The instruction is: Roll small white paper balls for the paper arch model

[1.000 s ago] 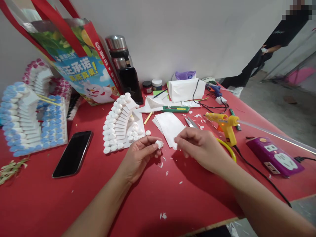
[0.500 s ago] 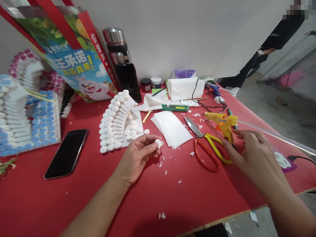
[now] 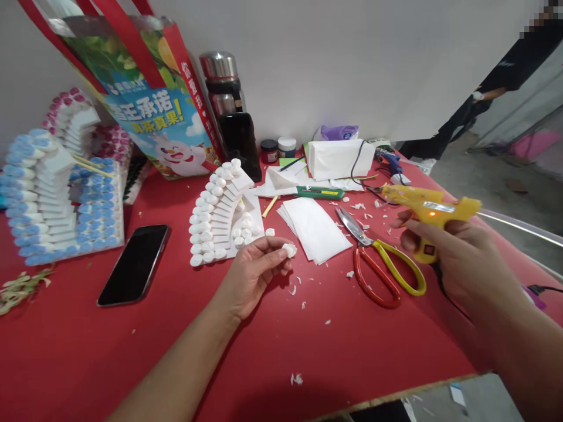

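My left hand (image 3: pixel 259 269) pinches a small white rounded piece (image 3: pixel 289 251) between thumb and fingertips, over the red table. In my right hand (image 3: pixel 470 252) is a yellow hot glue gun (image 3: pixel 440 212), raised above the table, its nozzle pointing left and a small orange light glowing on its side. Left of the pinched piece stands a white curved model (image 3: pixel 220 220) with stepped slats, edged by rounded white pieces like the one I hold. Several loose white pieces (image 3: pixel 246 228) lie at its inner side. Scissors (image 3: pixel 358 231) with red and yellow handles rest between my hands.
White paper sheets (image 3: pixel 314 231) and a green utility knife (image 3: pixel 319 193) lie mid-table. A phone (image 3: pixel 134 264), a blue-and-white model (image 3: pixel 39 199), a shopping bag (image 3: pixel 162 111) and a steel flask (image 3: pixel 220 76) are leftward. A person (image 3: pixel 505 76) stands beyond the table.
My right hand has taken hold of the glue gun and lifted it off the table, turning it sideways. My left hand still pinches the white piece. The view has shifted slightly.
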{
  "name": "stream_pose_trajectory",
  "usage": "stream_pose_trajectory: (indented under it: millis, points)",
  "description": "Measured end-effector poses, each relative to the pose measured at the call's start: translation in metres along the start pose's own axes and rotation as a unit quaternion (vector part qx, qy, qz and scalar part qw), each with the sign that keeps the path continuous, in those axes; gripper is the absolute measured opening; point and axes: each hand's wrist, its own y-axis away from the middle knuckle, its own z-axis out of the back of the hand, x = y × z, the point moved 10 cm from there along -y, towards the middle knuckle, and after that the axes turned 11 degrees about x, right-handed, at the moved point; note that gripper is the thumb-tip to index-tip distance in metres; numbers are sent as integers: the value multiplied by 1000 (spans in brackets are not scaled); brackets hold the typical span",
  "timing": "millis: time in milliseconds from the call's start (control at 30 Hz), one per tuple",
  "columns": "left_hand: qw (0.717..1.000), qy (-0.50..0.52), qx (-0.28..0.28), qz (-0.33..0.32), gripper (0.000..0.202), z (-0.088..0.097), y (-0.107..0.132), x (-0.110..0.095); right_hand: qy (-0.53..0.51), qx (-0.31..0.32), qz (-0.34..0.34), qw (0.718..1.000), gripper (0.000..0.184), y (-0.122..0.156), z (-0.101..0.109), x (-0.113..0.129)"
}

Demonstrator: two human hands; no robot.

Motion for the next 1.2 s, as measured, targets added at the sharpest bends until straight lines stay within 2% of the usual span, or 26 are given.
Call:
stream_pose_trajectory:
  millis: [33,100,167,267,333,433,600,800,1200]
  points:
    - [1000,-1,-3,-2,20,0,0,-1,-78,34,-23,996,20,4,-11,0]
    - [1000,-4,-12,-9,21,-1,1,-2,-163,116,-60,978,21,12,-38,5]
    - [999,-6,-29,-26,22,2,2,-6,-152,193,-57,968,26,18,-65,18]
    - [996,-14,-56,-61,23,8,4,-14,-90,281,6,955,31,22,-101,38]
    - [994,-21,-67,-81,22,12,6,-20,-78,321,29,943,33,24,-122,41]
    - [992,-33,-74,-92,19,15,7,-24,-100,349,43,931,35,26,-143,39]
    - [992,-61,-78,-82,22,13,6,-22,-102,356,62,927,39,30,-149,36]
    - [992,-66,-82,-75,27,13,6,-18,-76,373,34,924,44,33,-154,31]
    - [992,-73,-72,-80,21,15,5,-16,-91,348,12,933,43,32,-150,25]
